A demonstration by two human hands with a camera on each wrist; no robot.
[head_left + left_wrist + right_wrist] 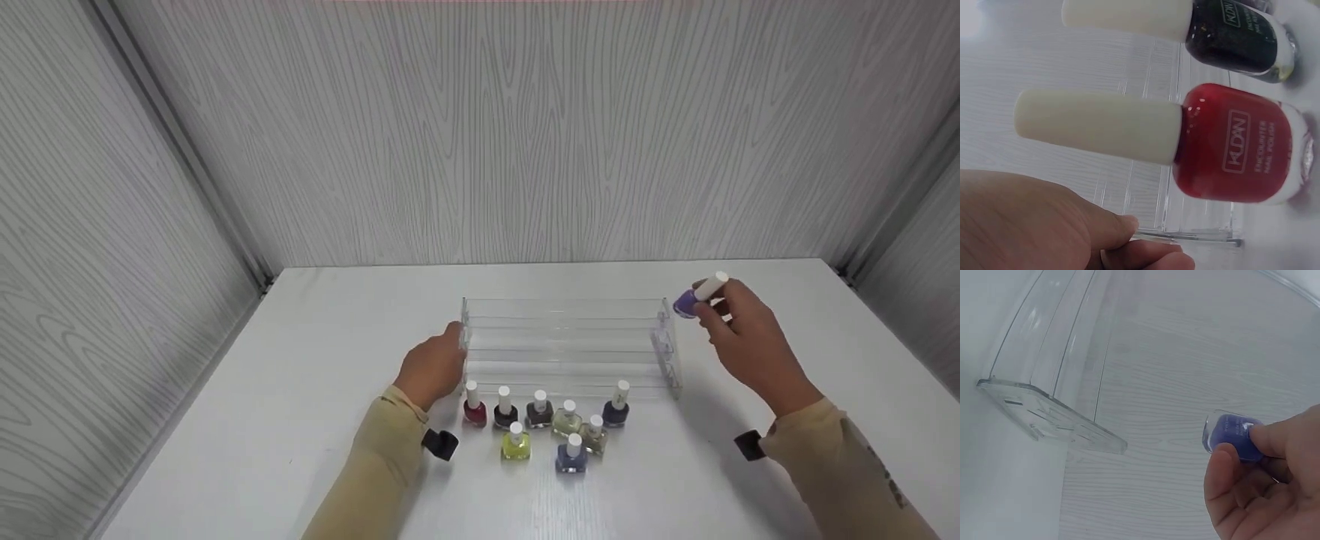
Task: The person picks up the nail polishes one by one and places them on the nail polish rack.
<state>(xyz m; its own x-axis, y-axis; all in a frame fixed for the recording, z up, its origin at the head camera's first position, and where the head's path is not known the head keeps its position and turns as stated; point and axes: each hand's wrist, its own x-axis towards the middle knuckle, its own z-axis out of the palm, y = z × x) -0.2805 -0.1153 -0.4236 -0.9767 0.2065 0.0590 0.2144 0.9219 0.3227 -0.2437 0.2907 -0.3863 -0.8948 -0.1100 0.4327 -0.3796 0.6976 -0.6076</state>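
My right hand [750, 345] pinches a bottle of purple nail polish [685, 304] between thumb and fingers. The bottle is tilted, its white cap up and to the right, above the right end of a clear acrylic tiered rack [562, 356]. In the right wrist view the purple bottle [1235, 436] is off the table, beside the rack's end panel [1044, 413]. My left hand [433, 367] grips the rack's left side panel; in the left wrist view, thumb and fingers pinch its edge. Close to that hand stands a red nail polish bottle [1235, 143] with a white cap.
In front of the rack stand several more nail polish bottles, among them a black one [505, 415], a yellow one [516, 448], a blue-grey one [571, 458] and a dark navy one [616, 412]. Wood-grain panels [525, 135] enclose the white table [337, 315] behind and at the sides.
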